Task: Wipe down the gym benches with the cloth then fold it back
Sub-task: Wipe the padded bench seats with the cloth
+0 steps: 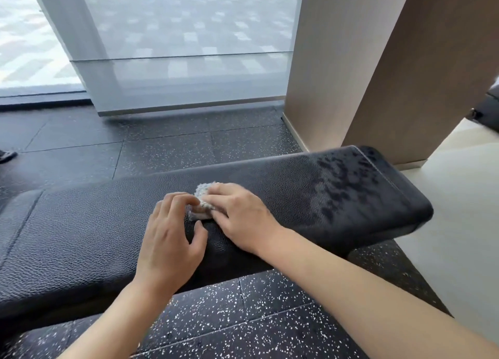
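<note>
A black padded gym bench (94, 223) runs across the middle of the view, its right end marked with wet streaks (345, 185). A small grey-white cloth (203, 196) lies bunched on the bench top, mostly covered by both hands. My right hand (237, 218) lies over the cloth's right side, fingers bent down onto it. My left hand (172, 234) touches the cloth's left edge with curled fingertips, thumb resting on the pad. Whether the cloth is folded cannot be told.
Black speckled rubber floor tiles (243, 310) surround the bench. A brown pillar (351, 61) stands behind its right end, with pale floor (459, 223) to the right. A grey roller blind (175, 48) covers the window behind. A dark object (488, 107) sits at the far right edge.
</note>
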A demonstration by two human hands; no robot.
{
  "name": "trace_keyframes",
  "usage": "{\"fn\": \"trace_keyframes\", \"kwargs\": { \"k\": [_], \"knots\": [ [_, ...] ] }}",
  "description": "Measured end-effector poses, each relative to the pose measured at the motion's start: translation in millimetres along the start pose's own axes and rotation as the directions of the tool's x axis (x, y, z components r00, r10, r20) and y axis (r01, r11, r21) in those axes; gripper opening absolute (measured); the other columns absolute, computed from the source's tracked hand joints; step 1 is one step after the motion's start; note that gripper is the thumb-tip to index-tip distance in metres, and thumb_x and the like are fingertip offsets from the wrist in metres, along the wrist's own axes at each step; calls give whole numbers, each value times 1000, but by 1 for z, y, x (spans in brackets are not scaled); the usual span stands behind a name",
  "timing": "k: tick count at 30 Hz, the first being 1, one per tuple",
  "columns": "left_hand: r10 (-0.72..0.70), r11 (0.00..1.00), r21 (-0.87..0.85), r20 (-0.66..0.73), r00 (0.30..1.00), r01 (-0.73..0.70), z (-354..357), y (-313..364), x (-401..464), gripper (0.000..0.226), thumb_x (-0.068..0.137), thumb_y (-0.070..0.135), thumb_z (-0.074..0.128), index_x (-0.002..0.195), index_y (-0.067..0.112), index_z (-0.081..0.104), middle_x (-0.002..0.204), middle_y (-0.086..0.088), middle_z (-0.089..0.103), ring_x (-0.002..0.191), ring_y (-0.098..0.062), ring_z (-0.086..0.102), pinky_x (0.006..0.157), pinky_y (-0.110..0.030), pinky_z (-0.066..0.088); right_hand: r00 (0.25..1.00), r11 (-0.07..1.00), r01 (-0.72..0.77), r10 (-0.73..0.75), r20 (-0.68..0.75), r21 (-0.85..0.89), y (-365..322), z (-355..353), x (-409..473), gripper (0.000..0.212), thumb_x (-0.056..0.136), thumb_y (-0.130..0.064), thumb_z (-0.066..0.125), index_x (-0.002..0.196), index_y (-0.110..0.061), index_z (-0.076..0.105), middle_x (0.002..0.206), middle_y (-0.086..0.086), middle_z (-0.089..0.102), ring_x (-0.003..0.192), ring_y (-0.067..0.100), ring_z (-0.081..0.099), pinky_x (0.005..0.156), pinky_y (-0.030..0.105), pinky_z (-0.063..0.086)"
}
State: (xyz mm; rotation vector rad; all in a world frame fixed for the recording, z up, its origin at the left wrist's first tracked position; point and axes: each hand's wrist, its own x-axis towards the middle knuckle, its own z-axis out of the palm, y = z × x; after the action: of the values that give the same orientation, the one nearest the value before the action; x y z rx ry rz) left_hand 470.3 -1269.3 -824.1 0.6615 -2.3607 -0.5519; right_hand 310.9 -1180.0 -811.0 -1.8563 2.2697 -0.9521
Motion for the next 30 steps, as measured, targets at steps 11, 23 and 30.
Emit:
{"fn": "trace_keyframes", "kwargs": {
  "k": [11,23,30],
  "knots": [
    [33,998,49,179,983,-43,-35,-31,-10,18,89,18,63,105,20,70,117,9,60,110,-18,55,100,-33,44,910,919,-380,351,-222,-104,91,-92,-91,30,96,-14,70,125,-16,73,133,-3,67,129,15,58,116,24,37],
    [-124,982,155,121,985,105,-146,-132,-58,33,90,27,54,115,16,73,125,1,64,117,-27,56,107,-43,44,986,993,-51,33,-161,-105,-126,85,-34,26,97,-13,61,121,-8,70,126,5,66,121,25,58,111,40,41],
    [-191,979,90,98,977,182,-185,-183,-72,30,90,-8,71,110,14,77,126,0,68,121,-26,61,113,-26,35,981,984,147,-158,-110,-103,-223,174,-4,32,101,-17,53,128,-6,65,134,12,62,127,33,53,110,45,41]
  ]
}}
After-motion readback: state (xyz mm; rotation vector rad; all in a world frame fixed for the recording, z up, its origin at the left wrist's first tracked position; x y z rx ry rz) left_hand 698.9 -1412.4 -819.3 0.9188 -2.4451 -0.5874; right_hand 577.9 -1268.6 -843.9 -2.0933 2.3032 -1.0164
